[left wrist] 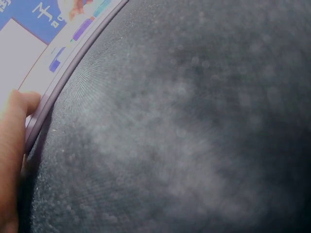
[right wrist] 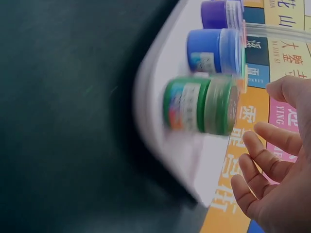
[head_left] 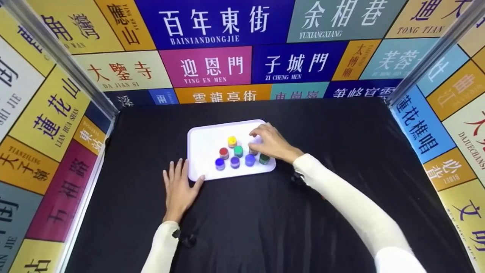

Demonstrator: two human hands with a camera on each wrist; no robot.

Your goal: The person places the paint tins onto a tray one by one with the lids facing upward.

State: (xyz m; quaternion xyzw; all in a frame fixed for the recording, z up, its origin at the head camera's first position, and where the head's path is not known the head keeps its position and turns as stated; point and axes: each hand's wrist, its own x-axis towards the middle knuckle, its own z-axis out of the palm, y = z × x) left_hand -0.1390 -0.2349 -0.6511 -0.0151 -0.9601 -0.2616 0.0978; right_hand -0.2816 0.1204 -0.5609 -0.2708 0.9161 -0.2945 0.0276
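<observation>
A white tray (head_left: 202, 140) on the black cloth holds small paint jars set in rows. A yellow jar (head_left: 232, 141) stands at the back, with a red jar (head_left: 224, 153) and a green jar (head_left: 238, 151) before it. The front row has blue and purple jars and a dark green jar (right wrist: 187, 104). My right hand (head_left: 273, 142) hovers over the tray's right side, fingers bent and spread, nothing between thumb and fingertips; it partly hides another jar (head_left: 253, 151). My left hand (head_left: 180, 189) lies flat at the tray's front left corner, thumb (left wrist: 30, 101) touching the rim.
Black cloth (head_left: 235, 227) covers the table around the tray. Panels printed with street names (head_left: 212, 22) stand behind and at both sides, with metal posts (head_left: 428, 57) at the corners. Small black devices (head_left: 187, 239) sit at the wrists.
</observation>
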